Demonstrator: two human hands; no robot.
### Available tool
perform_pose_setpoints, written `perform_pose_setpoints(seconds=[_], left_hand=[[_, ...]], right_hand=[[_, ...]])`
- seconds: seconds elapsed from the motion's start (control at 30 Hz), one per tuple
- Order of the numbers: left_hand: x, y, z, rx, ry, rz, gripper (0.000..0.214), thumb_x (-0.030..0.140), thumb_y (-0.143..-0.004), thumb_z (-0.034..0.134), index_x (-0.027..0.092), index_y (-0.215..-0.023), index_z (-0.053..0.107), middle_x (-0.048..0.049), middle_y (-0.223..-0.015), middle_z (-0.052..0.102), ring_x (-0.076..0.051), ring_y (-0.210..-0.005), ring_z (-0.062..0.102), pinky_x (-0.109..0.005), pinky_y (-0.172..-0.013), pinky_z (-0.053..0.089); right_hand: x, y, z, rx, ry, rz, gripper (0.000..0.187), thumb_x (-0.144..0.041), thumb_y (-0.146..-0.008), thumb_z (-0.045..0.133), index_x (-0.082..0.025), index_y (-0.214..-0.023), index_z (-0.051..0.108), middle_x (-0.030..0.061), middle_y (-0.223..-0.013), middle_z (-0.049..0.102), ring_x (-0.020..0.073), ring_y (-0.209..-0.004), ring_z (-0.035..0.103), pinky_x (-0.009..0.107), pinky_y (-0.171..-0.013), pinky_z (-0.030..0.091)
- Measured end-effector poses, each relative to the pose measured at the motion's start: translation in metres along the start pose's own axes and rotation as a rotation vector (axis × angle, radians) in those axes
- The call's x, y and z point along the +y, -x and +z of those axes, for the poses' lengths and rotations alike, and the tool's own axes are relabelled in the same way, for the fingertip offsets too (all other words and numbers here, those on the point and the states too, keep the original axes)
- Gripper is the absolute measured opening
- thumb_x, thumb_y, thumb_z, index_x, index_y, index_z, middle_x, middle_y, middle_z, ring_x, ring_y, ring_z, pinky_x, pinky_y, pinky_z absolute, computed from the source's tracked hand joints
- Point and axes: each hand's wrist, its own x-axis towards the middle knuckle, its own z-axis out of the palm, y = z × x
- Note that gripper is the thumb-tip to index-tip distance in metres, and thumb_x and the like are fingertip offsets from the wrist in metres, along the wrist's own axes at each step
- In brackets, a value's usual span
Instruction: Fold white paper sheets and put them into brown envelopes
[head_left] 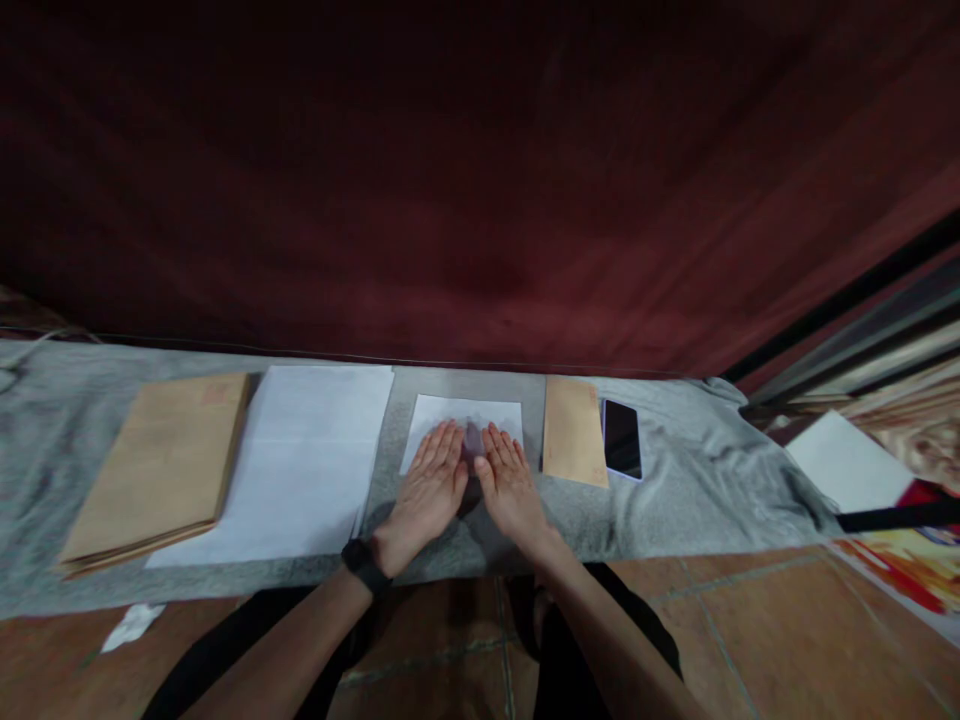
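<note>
A small white sheet of paper (429, 411) lies on the grey cloth (480, 383) in front of me. My left hand (433, 482) rests flat on its left part, fingers stretched forward. On the right part, my right hand (510, 485) lies flat too, its thumb close to the left one. Between the two hands only shadow shows on the paper. Both palms hide the sheet's near edge. To the right of my right hand is a brown envelope (573, 430), lying apart from it.
A phone (622, 440) lies beside the brown envelope. At left are large white sheets (311, 450) and a stack of big brown envelopes (161, 465). A dark red curtain (480, 200) hangs behind the cloth. Crumpled white tissue (133, 626) lies on the tiled floor (435, 660).
</note>
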Motion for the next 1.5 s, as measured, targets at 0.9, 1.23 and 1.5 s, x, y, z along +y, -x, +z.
perform_pose_setpoints(seconds=[0.9, 1.23, 1.5], left_hand=[[-0.019, -0.008, -0.008, -0.038, -0.323, -0.298, 0.060, 0.036, -0.100, 0.041, 0.000, -0.148, 0.044, -0.0253, -0.155, 0.043, -0.036, -0.143, 0.043, -0.047, -0.115, 0.037], [-0.029, -0.004, -0.020, 0.012, -0.181, -0.272, 0.050, 0.028, -0.093, 0.057, 0.010, -0.140, 0.056, -0.0212, -0.141, 0.058, -0.033, -0.130, 0.055, -0.047, -0.111, 0.043], [-0.049, -0.008, -0.018, -0.014, 0.106, -0.389, 0.056, 0.010, -0.084, 0.058, 0.013, -0.140, 0.057, -0.0153, -0.134, 0.062, -0.026, -0.115, 0.066, -0.037, -0.105, 0.052]], right_hand=[[0.029, -0.017, 0.002, 0.091, 0.308, 0.243, 0.052, -0.030, -0.102, 0.044, -0.005, -0.148, 0.047, 0.0221, -0.149, 0.053, 0.0336, -0.136, 0.050, 0.047, -0.110, 0.039], [0.035, -0.020, -0.015, 0.065, 0.178, 0.283, 0.045, -0.020, -0.096, 0.049, -0.011, -0.139, 0.056, 0.0156, -0.126, 0.065, 0.0249, -0.114, 0.063, 0.032, -0.097, 0.049], [0.031, -0.018, -0.018, 0.024, 0.183, 0.353, 0.039, -0.024, -0.098, 0.051, -0.014, -0.134, 0.060, 0.0130, -0.116, 0.068, 0.0234, -0.103, 0.067, 0.031, -0.089, 0.051]])
